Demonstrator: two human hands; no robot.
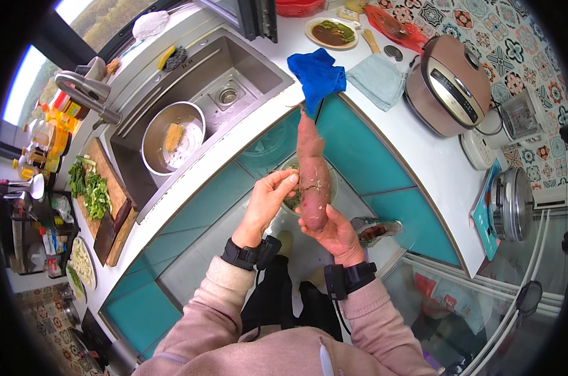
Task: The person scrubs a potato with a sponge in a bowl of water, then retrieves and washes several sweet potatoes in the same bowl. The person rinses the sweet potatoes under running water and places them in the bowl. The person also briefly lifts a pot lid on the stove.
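Note:
A long reddish sweet potato (313,164) points away from me, its thin end reaching past the counter edge in the view. My right hand (333,232) holds it from below by the thick end. Thumb and forefinger of my left hand (272,195) come together at its left side, near a dark crack in the skin. Whether they pinch something small there is hidden. Behind the sweet potato, low by the floor, a round container (291,203) with scraps in it is partly covered.
Left, the sink (260,70) holds a metal pot (148,150); a cleaver (112,230) and chopped greens (96,192) lie on a cutting board (98,155). A blue cloth (319,73) hangs at the counter corner. Rightward stands a rice cooker (448,84); a plastic bag (375,231) lies low.

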